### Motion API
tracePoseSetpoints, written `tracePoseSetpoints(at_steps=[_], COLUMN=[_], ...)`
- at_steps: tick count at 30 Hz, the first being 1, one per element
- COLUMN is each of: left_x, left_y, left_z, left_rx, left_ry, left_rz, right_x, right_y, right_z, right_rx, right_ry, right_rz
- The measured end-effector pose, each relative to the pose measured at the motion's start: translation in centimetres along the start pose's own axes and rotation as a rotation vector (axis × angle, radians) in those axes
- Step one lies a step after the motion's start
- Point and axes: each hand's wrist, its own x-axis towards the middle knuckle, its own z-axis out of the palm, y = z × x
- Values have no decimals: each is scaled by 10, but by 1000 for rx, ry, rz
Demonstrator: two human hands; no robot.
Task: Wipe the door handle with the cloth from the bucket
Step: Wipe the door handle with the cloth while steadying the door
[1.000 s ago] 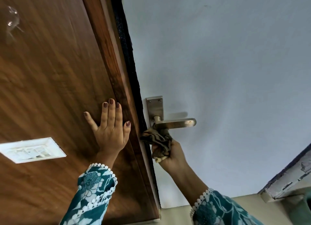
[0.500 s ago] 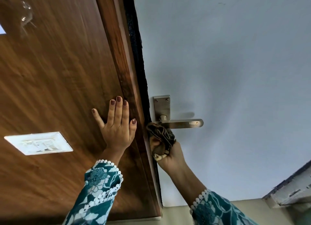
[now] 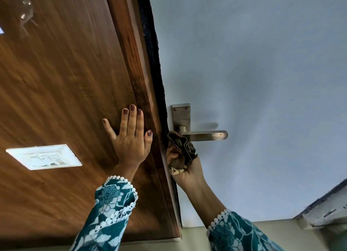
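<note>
Since a second ago both of my hands and the handle (image 3: 203, 135) have slid rightward across the view, and the switch plate (image 3: 44, 157) on the wood has drifted right with them; the grip on the cloth (image 3: 181, 149) has not changed. Now my left hand (image 3: 131, 136) lies flat and open on the brown door (image 3: 56, 91), fingers spread and pointing up, the little finger close to the door's dark edge. Nothing is in it. My right hand (image 3: 185, 168) is closed around the cloth, a bunched brown and tan rag with a pale striped corner poking out below my palm. The top of the bunch presses against the handle where the round neck meets the lever, just under the metal backplate (image 3: 181, 115). The lever itself runs out to the right, bare and uncovered, casting a soft shadow on the pale blue wall (image 3: 262, 82) behind it. Both forearms come up from the bottom of the view in teal floral sleeves (image 3: 110, 213) trimmed with white lace. The white switch plate sits on the wood well to the left of my left hand. At the lower right a chipped white frame edge (image 3: 324, 211) cuts across the corner. No bucket shows from this angle.
</note>
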Motion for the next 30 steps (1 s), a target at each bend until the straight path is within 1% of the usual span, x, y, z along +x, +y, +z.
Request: tracePoseSetpoints(at_steps=[4,7,9,11,13,16,17,18,20,22,27,30], left_x=[0,0,0,0,0,-1,-1,-1,-1,0,0,0], left_y=[-1,-1,0,1,1,4,5,7,10,11,13,13], left_z=[1,2,2,2,2,3,3,3,3,3,3,3], left_rx=[9,10,6,9,10,13,12,11,1,-7,-7,-7], left_ry=[-3,2,8,10,7,6,9,14,24,33,48,56], left_rz=[0,7,-1,-7,-16,-40,-53,-67,-87,-94,-96,-89], right_x=[-4,-13,-23,-37,-54,-76,-80,-82,-80,-71,-56,-43], right_y=[-7,-32,-54,-73,-89,-97,-95,-91,-82,-77,-72,-65], right_z=[-1,-8,-12,-16,-15,-21,-23,-23,-22,-18,-15,-18], right_rx=[-41,-94,-152,-216,-393,-881,-1018,-1153,-1392,-1499,-1630,-1632], right_ry=[1,82,140,162,222,388,418,441,471,474,537,509], right_rz=[-50,-104,-177,-302,-460,-858,-978,-1089,-1251,-1330,-1493,-1490])
